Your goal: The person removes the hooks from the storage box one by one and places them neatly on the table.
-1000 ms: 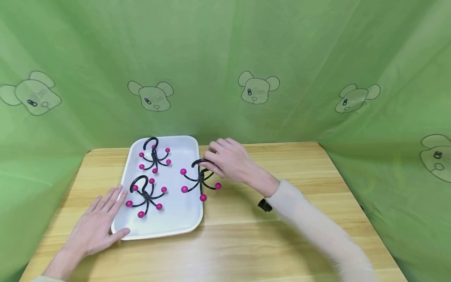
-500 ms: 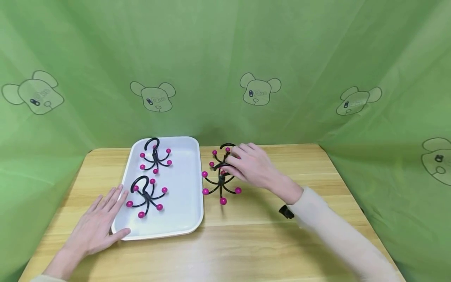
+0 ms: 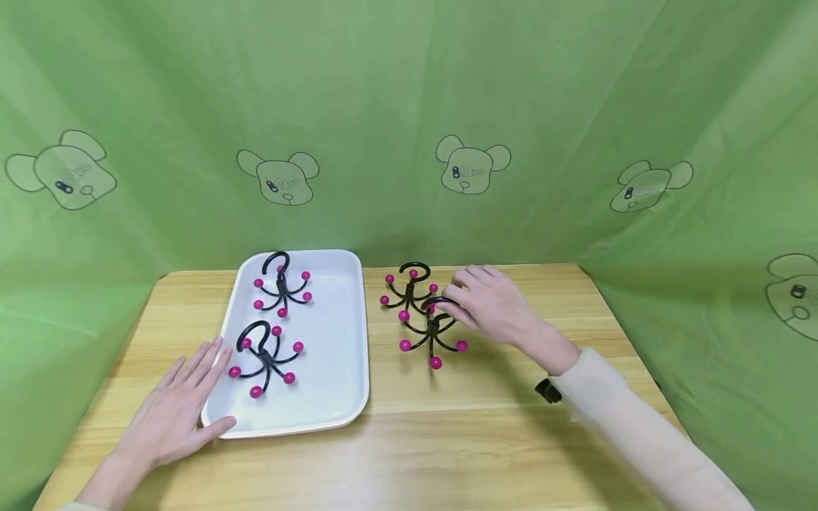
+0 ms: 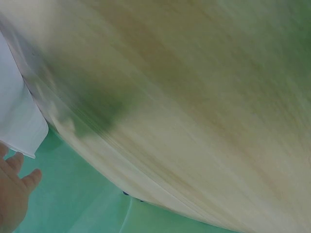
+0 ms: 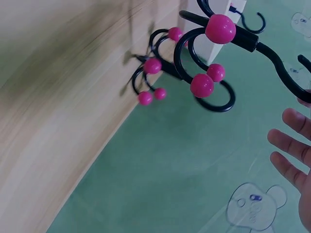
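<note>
My right hand (image 3: 492, 301) pinches the curved top of a black multi-arm hanger hook (image 3: 434, 328) with pink ball tips, held above the table right of the tray. Just behind it a matching hanger hook (image 3: 410, 289) stands on the wood; in the right wrist view the held hook (image 5: 245, 40) looms larger than that one (image 5: 170, 70). Two more such hooks sit in the white tray (image 3: 326, 397), one at the back (image 3: 282, 285) and one nearer the front (image 3: 265, 357). Fingers spread, my left hand (image 3: 175, 408) rests against the tray's left rim.
The wooden table (image 3: 422, 454) runs back to a green curtain (image 3: 377, 199) printed with mouse-like heads. This curtain also encloses both sides. A small black piece (image 3: 548, 390) shows beside the right wrist.
My right hand has carried the hanger hook rightward, from over the tray's right rim to above the table, uncovering the hook behind. The left hand and tray stay put.
</note>
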`<state>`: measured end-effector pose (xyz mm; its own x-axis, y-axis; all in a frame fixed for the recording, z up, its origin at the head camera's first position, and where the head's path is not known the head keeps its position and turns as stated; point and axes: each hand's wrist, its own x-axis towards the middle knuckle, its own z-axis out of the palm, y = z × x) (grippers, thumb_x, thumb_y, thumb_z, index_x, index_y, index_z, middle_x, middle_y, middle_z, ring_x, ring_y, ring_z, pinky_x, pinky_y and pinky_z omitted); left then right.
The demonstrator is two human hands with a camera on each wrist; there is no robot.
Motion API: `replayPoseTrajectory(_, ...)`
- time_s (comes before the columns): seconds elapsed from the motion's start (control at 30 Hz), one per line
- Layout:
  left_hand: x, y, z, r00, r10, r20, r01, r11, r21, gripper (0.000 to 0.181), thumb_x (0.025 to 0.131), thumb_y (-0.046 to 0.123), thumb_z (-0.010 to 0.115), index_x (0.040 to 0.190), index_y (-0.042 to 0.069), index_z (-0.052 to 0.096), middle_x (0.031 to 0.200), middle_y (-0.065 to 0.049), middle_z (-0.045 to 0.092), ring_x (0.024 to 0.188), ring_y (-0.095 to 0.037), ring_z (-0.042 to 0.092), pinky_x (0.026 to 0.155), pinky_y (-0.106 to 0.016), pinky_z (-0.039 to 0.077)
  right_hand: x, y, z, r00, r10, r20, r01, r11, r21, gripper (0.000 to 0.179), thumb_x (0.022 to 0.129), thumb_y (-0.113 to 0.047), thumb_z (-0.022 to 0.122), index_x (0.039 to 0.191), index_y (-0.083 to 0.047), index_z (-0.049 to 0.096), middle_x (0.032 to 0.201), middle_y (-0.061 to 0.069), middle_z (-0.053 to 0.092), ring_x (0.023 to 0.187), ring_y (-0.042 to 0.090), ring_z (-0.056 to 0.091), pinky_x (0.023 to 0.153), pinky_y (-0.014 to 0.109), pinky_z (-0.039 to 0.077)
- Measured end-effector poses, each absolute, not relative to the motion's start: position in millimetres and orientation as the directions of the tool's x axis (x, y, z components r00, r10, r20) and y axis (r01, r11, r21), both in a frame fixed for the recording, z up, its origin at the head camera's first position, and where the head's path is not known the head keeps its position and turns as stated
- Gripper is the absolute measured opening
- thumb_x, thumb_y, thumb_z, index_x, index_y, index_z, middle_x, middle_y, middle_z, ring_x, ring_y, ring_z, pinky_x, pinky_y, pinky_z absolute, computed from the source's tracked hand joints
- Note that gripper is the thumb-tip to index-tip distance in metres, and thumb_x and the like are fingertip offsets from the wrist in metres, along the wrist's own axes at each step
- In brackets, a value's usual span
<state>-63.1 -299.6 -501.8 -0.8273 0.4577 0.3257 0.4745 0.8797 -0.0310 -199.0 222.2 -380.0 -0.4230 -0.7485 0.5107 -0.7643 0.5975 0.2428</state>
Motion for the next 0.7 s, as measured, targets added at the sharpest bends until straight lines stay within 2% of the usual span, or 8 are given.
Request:
replayPoseTrajectory(0.17, -63, -300, -502, -0.829, 0.456, 0.324, 0.472, 0.881, -0.034, 0.114, 0.082, 0.067, 0.071, 0.167, 0.005, 0.026, 0.173, -0.021, 0.032, 0.163, -0.005, -0.019, 0.133, -0.023, -0.016, -202, 237, -382, -0.455, -0.742, 0.492, -0.761, 0.611, 0.218, 0.035, 0.106, -0.044, 0.056, 0.091, -0.015, 0.067, 0.089, 0.006, 0.070, 0.087, 0.029, 0.069, 0.083, 0.047, 0.061)
replayPoseTrajectory(0.37, -64, -300, -503, -0.825, 0.458, 0.330, 0.477, 0.879, -0.027, 0.114, 0.082, 0.066, 0.072, 0.167, 0.005, 0.026, 0.172, -0.021, 0.032, 0.163, -0.006, -0.017, 0.133, -0.023, -0.015, -208, 254, -389, -0.489, -0.727, 0.482, -0.746, 0.635, 0.200, 0.039, 0.107, -0.046, 0.052, 0.092, -0.015, 0.068, 0.089, 0.004, 0.068, 0.085, 0.028, 0.067, 0.081, 0.047, 0.060)
replayPoseTrajectory(0.6, -63, -301, -504, -0.822, 0.457, 0.339, 0.478, 0.878, -0.024, 0.114, 0.083, 0.066, 0.071, 0.168, 0.006, 0.025, 0.173, -0.020, 0.032, 0.168, -0.013, -0.004, 0.134, -0.024, -0.013, -218, 273, -394, -0.530, -0.720, 0.448, -0.724, 0.659, 0.204, 0.043, 0.109, -0.048, 0.049, 0.095, -0.014, 0.070, 0.090, 0.006, 0.068, 0.082, 0.028, 0.065, 0.072, 0.042, 0.056)
replayPoseTrajectory(0.7, -64, -301, -504, -0.823, 0.457, 0.337, 0.479, 0.878, -0.020, 0.114, 0.083, 0.066, 0.071, 0.167, 0.005, 0.025, 0.172, -0.022, 0.032, 0.167, -0.013, -0.006, 0.134, -0.024, -0.014, -224, 281, -396, -0.547, -0.712, 0.441, -0.715, 0.671, 0.196, 0.036, 0.106, -0.044, 0.056, 0.098, -0.012, 0.071, 0.090, 0.006, 0.068, 0.081, 0.027, 0.065, 0.069, 0.040, 0.055)
